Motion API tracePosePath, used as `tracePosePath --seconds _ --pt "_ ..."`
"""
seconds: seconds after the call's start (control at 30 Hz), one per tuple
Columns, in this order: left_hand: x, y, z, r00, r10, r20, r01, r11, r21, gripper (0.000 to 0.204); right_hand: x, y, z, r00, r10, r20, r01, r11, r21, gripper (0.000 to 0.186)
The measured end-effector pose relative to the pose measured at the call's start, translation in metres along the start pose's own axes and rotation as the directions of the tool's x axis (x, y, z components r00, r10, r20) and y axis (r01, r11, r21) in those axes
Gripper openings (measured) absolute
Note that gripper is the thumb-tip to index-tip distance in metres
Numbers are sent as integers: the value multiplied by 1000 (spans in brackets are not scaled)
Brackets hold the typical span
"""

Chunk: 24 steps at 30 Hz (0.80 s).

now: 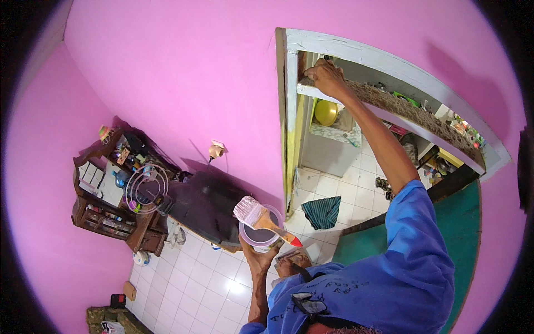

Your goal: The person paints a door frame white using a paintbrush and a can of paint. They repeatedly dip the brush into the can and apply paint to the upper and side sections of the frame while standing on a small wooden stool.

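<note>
My left hand [258, 253] holds a pale plastic pot [250, 240] of dark-looking contents from below. Across the pot's rim lies a wide paintbrush [272, 227], its bristles coated pale pink, its wooden handle ending in a red tip. My right arm stretches up to the opening above the doorway, where my right hand [325, 75] has its fingers curled at the left end of a dusty ledge [400, 107] inside the white frame [378, 52]. Whether anything small is in those fingers cannot be made out.
Pink walls [167, 72] surround the doorway. A wooden cabinet [103, 225], a standing fan [147, 189] and a dark covered piece of furniture [206, 206] stand at left. A green door [461, 234] is at right. Beyond the doorway are a striped cloth [321, 211] and yellow basin [326, 112]. My feet are below.
</note>
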<state>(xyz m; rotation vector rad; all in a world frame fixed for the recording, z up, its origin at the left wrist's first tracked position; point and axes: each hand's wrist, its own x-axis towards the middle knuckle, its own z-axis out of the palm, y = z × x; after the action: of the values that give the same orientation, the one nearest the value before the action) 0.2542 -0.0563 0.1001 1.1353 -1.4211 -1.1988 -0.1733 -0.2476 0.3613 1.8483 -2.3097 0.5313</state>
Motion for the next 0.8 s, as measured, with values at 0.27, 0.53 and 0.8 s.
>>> tracePosePath --seconds 0.27,0.53,0.8 --pt "4 3 6 999 11 33 -9 998 -67 112 10 12 11 995 92 -50 -85 988 128 27" --pt "5 1 5 999 5 34 -2 997 -75 112 15 5 8 989 25 -145 -15 997 70 14" --pt "7 11 8 999 -27 34 31 993 -112 110 -10 23 -12 979 165 -116 -175 981 -80 16"
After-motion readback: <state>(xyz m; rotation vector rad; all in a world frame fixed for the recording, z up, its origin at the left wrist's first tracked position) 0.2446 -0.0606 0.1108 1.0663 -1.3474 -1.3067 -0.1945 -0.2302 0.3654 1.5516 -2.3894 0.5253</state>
